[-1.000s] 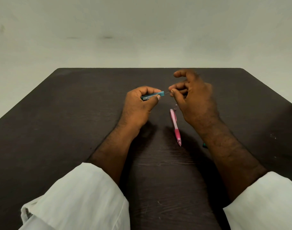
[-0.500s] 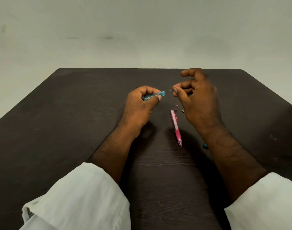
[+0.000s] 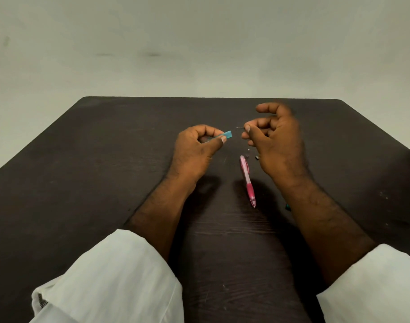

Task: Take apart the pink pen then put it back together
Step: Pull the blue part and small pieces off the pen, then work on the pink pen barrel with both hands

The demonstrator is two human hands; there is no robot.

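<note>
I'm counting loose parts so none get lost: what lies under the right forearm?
Only a small teal piece peeks out at the edge of the right forearm, on the dark table. The rest of it, and anything else beneath, is covered by the arm.

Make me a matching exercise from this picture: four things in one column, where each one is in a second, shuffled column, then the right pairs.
Things
1. pink pen
2. teal case
3. thin rod
4. small dark bits

Places
A. pinched by the right hand
B. loose on the table, just past the pen's far end
C. gripped in the left hand
D. lying on the table between the two forearms

Pairs: 1-D, 2-C, 3-A, 4-B
</note>
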